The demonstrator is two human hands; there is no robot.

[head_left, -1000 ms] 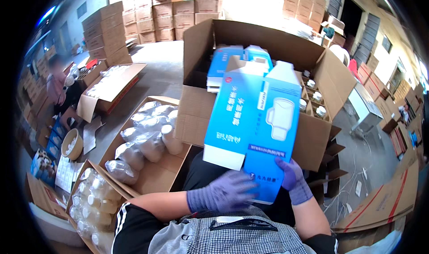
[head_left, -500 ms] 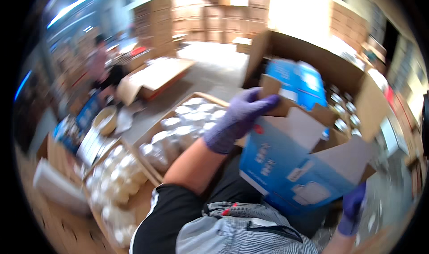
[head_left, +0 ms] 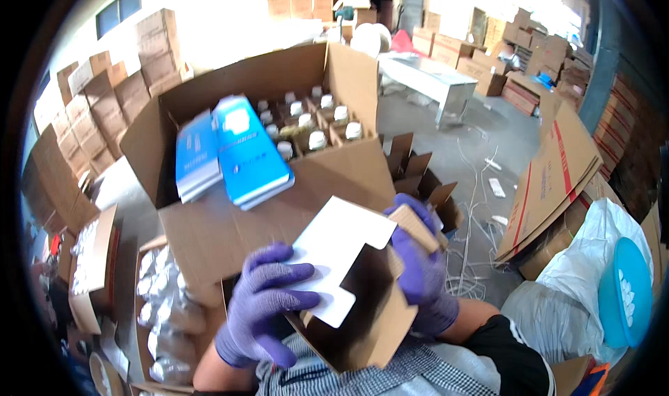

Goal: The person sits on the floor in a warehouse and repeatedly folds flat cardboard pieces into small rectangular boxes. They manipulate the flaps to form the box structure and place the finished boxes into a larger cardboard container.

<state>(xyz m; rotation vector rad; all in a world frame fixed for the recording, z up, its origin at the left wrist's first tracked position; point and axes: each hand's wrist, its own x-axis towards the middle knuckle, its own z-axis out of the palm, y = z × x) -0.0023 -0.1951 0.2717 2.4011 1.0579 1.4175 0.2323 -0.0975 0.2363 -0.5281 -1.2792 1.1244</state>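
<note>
An open small carton (head_left: pixel 373 309), brown inside with a white flap (head_left: pixel 338 246), is tilted toward me in front of my body. My left hand (head_left: pixel 272 305), in a purple knit glove, holds its left side, fingers curved over the white flap. The purple-gloved right hand (head_left: pixel 425 264) grips the carton's right side by a brown flap. The carton's outer faces are hidden. Just beyond stands a large open cardboard box (head_left: pixel 279 201), holding several white-capped jars (head_left: pixel 317 140) between dividers. Blue-and-white booklets or folded cartons (head_left: pixel 247 152) lie across its left part.
Another open carton (head_left: pixel 425 180) stands behind my right hand. At left is a box of clear wrapped jars (head_left: pixel 167 312). To the right are flattened cartons (head_left: pixel 550 187), a white sack (head_left: pixel 557 298) and a blue basin (head_left: pixel 627 298) with white pieces. White strapping (head_left: pixel 463 257) litters the floor.
My view has swung to the right, so the large box now appears further left. The carton is now tilted with its open end toward me, and both hands are on it near its opening.
</note>
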